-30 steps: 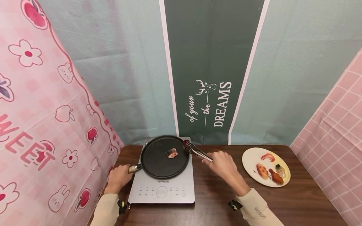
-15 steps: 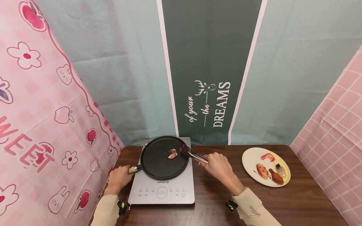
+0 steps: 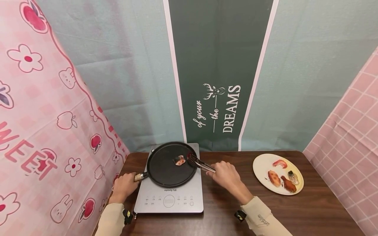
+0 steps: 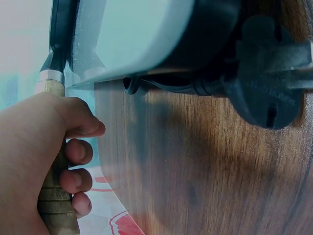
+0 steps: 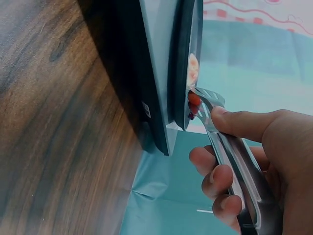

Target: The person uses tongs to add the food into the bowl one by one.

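Note:
My left hand [image 3: 125, 186] grips the wooden handle [image 4: 59, 196] of a flat black pan [image 3: 165, 173], fingers curled round it in the left wrist view. The pan sits on a silver induction cooker [image 3: 156, 209]. A dark-skinned piece of food with a pale, orange-spotted side [image 3: 179, 160] lies right of the pan's middle. In my right hand [image 3: 226, 177] is a pair of metal tongs [image 5: 230, 152], pointing left over the pan's right edge. At the tongs' tips is a small red piece of food [image 5: 194, 99]; whether it is pinched or resting on the pan I cannot tell.
To the right, a white oval plate [image 3: 261, 164] holds several food pieces, among them a shrimp [image 3: 280, 164] and a drumstick [image 3: 288, 185]. Brown wooden table [image 3: 224, 213]. Fabric walls stand behind and on both sides. A black cable end [image 4: 181, 84] lies beside the cooker.
My right hand has moved left and slightly down, bringing the tongs and the red piece from the pan's right rim further over its surface. The left hand and pan stay almost still.

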Tool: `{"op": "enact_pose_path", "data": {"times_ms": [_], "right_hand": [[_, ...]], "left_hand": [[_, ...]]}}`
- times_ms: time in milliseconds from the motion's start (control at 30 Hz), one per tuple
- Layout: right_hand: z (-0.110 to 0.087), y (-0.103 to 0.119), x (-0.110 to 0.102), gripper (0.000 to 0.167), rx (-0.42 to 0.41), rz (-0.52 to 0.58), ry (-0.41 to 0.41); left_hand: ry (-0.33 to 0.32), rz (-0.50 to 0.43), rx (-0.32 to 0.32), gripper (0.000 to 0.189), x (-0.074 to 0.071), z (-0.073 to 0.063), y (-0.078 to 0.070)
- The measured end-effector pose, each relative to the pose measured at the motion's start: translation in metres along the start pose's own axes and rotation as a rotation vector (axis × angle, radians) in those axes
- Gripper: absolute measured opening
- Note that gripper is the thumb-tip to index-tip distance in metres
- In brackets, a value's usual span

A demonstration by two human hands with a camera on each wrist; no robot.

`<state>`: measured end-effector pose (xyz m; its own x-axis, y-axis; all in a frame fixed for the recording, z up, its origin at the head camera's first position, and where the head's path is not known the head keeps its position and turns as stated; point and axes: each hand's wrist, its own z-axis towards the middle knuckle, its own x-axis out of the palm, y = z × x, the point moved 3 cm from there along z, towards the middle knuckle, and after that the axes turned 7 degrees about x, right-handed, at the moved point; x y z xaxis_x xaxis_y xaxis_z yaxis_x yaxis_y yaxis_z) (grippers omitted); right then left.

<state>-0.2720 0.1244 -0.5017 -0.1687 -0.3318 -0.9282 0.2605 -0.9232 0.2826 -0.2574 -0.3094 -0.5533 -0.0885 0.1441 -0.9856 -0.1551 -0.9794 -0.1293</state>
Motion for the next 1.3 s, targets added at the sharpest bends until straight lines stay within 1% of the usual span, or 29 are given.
{"op": "enact_pose_path", "data": {"times_ms": [200,367,567,1067,1300], "right_hand": [[-0.001,0.001,0.002,0.028,0.004,-0.003,0.011],[-0.002,0.002,0.002,0.028,0.008,-0.009,0.007],[-0.003,0.004,0.001,0.032,0.024,-0.022,0.021],[-0.004,0.01,0.0,0.035,0.008,-0.041,0.007],[-0.005,0.01,0.0,0.041,0.018,-0.04,0.005]], "left_hand": [[-0.008,0.004,0.002,0.017,-0.001,-0.001,-0.001],[0.002,0.0,-0.004,0.018,0.0,-0.001,0.0],[0.014,-0.004,-0.009,0.017,0.001,0.0,0.0],[0.023,-0.01,-0.011,0.016,0.001,0.0,0.001],[0.025,-0.014,-0.011,0.016,0.001,0.0,0.0]]}}
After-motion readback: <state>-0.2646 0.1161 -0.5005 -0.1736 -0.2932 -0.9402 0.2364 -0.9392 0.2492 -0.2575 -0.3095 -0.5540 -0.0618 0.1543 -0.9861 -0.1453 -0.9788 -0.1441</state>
